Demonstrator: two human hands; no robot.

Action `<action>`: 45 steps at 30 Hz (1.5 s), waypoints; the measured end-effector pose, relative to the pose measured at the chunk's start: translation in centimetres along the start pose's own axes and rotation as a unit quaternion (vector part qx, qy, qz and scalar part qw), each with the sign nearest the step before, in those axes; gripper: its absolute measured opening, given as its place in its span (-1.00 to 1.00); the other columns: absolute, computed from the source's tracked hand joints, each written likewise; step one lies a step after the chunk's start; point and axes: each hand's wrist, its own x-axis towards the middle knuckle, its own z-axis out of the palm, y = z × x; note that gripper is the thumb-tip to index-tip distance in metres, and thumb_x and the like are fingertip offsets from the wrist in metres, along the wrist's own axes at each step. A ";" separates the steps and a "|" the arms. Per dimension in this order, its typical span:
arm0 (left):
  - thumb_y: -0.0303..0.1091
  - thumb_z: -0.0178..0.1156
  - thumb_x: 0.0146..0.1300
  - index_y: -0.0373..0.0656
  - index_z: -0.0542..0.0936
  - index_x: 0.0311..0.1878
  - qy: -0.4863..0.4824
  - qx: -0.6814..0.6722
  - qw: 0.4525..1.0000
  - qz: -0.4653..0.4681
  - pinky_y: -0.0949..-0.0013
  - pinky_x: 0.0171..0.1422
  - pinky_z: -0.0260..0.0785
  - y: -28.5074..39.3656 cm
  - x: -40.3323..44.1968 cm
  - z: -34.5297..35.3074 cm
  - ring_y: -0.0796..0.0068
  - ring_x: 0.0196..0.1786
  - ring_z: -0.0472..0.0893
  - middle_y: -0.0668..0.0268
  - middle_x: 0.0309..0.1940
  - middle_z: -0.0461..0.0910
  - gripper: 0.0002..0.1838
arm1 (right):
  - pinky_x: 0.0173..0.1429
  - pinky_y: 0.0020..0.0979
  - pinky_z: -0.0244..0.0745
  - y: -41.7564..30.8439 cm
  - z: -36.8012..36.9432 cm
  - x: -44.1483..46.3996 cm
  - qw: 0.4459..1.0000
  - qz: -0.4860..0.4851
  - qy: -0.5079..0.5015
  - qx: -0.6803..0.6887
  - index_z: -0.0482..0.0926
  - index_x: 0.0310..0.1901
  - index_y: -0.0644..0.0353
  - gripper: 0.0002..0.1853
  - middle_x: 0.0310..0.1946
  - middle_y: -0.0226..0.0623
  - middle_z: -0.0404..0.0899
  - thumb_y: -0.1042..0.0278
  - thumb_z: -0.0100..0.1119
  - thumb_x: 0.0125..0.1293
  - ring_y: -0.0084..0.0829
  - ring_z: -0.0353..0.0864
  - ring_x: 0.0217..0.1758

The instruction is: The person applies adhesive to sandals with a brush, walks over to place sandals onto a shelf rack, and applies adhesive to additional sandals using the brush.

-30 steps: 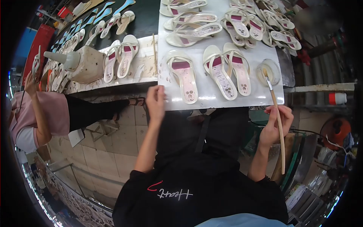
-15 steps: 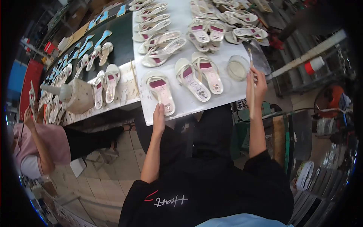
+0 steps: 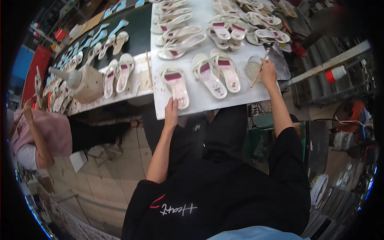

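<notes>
My left hand (image 3: 171, 113) grips the toe-to-heel end nearest me of a white strapped sandal (image 3: 179, 90), which lies on the white tabletop with a dark pink patch under its straps. In my right hand (image 3: 268, 73) is a thin wooden brush (image 3: 257, 78), slanted so its handle end points toward me and its bristle end away. The hand is right beside a round clear dish (image 3: 251, 70), partly hidden behind it. Between my hands stands a pair of matching sandals (image 3: 216, 77).
Rows of sandals (image 3: 172, 20) fill the far left of the white table (image 3: 184, 113), with more pairs (image 3: 227, 31) at the back. At left are a dark conveyor belt (image 3: 132, 23), a pale spouted container (image 3: 82, 85) and a co-worker in pink (image 3: 51, 130) holding a sandal.
My right hand has moved slightly away from me, and the brush has swung from near upright in view to a slant beside the dish. My left hand stays on the sandal; the view has shifted.
</notes>
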 end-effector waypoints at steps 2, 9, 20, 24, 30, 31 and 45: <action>-0.10 -0.09 0.44 -0.37 0.48 -0.07 0.016 -0.013 1.000 0.008 0.38 -0.01 0.30 -0.8 0.2 0.1 0.48 -0.17 0.44 0.16 -0.29 0.56 -0.57 | -0.02 -0.16 0.45 0.6 0.2 -0.2 1.000 -0.007 -0.009 0.003 0.51 0.04 0.14 -0.62 -0.14 -0.12 0.47 0.57 0.06 0.15 -0.11 0.47 -0.05; -0.02 -0.12 0.45 -0.40 0.51 -0.10 0.071 -0.001 0.997 0.016 0.43 0.00 0.30 -1.3 1.2 -0.1 0.49 -0.18 0.46 0.23 -0.29 0.57 -0.49 | 0.02 -0.16 0.43 1.7 0.3 0.2 0.997 -0.062 -0.011 0.039 0.53 0.06 0.08 -0.54 -0.15 -0.06 0.48 0.64 0.01 0.09 -0.04 0.50 -0.07; 0.00 -0.12 0.45 -0.39 0.55 -0.24 0.100 -0.049 0.989 -0.099 0.49 -0.26 0.34 -1.3 2.1 -0.5 0.60 -0.37 0.48 0.31 -0.49 0.53 -0.46 | 0.01 -0.26 0.44 -2.1 -3.3 -3.1 0.991 0.063 0.028 0.111 0.48 0.10 0.10 -0.61 -0.11 -0.13 0.48 0.53 0.05 0.21 -0.18 0.54 -0.08; 0.00 -0.12 0.45 -0.39 0.56 -0.26 0.128 -0.045 0.986 -0.092 0.49 -0.36 0.35 -1.1 2.4 -0.6 0.61 -0.42 0.51 0.28 -0.53 0.53 -0.46 | -0.15 -0.35 0.41 -4.2 -4.3 -5.3 0.981 0.083 0.091 0.147 0.54 0.02 0.14 -0.71 -0.21 -0.25 0.48 0.45 0.11 0.24 -0.37 0.46 -0.28; -0.08 -0.09 0.44 -0.39 0.55 -0.32 0.134 0.063 0.983 -0.108 0.48 -0.56 0.35 -0.3 3.7 -0.8 0.54 -0.67 0.48 0.26 -0.73 0.46 -0.51 | -0.42 -0.46 0.26 -10.1 -5.7 -8.2 0.962 0.045 0.155 0.222 0.57 -0.28 0.24 -0.93 -0.52 -0.38 0.41 0.45 0.19 0.24 -0.50 0.29 -0.54; -0.08 -0.09 0.44 -0.39 0.55 -0.32 0.136 0.063 0.982 -0.114 0.48 -0.56 0.35 -0.1 3.7 -0.7 0.54 -0.67 0.48 0.26 -0.73 0.46 -0.51 | -0.45 -0.48 0.25 -11.6 -5.7 -9.2 0.960 0.019 0.141 0.242 0.55 -0.33 0.24 -0.94 -0.56 -0.39 0.39 0.46 0.19 0.24 -0.51 0.30 -0.57; -0.17 -0.01 0.43 -0.33 0.54 -0.32 0.155 0.005 0.965 -0.211 0.55 -0.58 0.30 0.8 4.0 -0.9 0.66 -0.64 0.46 0.36 -0.64 0.49 -0.62 | -0.49 -0.34 0.38 -20.6 -4.4 -14.9 0.846 -0.135 -0.181 0.483 0.48 -0.44 0.26 -0.83 -0.59 -0.26 0.41 0.60 0.33 0.01 -0.25 0.45 -0.57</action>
